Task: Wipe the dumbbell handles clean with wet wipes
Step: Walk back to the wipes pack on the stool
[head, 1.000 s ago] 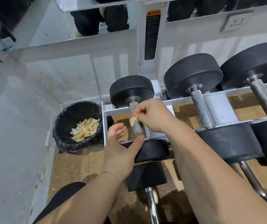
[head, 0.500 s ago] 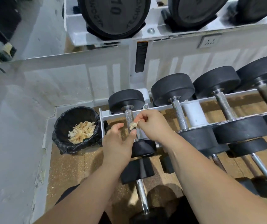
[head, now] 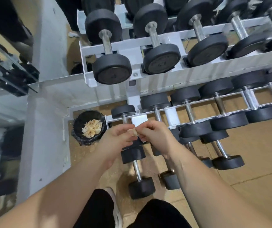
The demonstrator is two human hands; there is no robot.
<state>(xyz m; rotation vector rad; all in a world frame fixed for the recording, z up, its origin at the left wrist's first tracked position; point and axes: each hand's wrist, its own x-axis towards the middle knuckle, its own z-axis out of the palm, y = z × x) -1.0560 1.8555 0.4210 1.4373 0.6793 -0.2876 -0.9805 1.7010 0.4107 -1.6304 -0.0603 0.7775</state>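
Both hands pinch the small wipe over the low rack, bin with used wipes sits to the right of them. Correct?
Not quite. The head view shows the bin to the left of the hands, by the wall. The rest holds: left hand and right hand pinch the wipe over the low rack.

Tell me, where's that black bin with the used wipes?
The black bin sits on the floor at the left end of the lower dumbbell rack, in the wall corner, just left of the left hand.

Both hands, left hand [head: 115, 137] and right hand [head: 155, 134], pinch a small wipe [head: 134, 132] above the dumbbell rack [head: 148, 45].
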